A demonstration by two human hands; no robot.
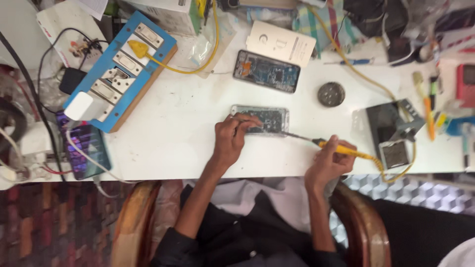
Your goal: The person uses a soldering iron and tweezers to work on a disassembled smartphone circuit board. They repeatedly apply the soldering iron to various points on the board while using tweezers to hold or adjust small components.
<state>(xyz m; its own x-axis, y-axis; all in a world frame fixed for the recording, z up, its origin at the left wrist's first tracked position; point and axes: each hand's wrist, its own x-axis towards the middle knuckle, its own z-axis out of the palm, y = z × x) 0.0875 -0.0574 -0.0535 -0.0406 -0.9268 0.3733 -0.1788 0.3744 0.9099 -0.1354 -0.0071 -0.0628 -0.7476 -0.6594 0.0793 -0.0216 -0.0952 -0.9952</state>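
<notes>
Head view looks down on a white workbench (188, 143). Near its middle lies an opened phone (261, 119), pinned flat by the left hand (230, 137), fingertips pressed together on its near-left end. To the right, the right hand (328, 163) has its fingers clamped round a yellow-handled soldering iron (321, 144), tip at the phone's right edge. Light, stiff and probably fragile, the phone is best held by its rim.

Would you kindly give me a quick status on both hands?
Left hand steadies opened phone. Right hand grips yellow soldering iron, tip at phone's edge. Nothing between them.
</notes>
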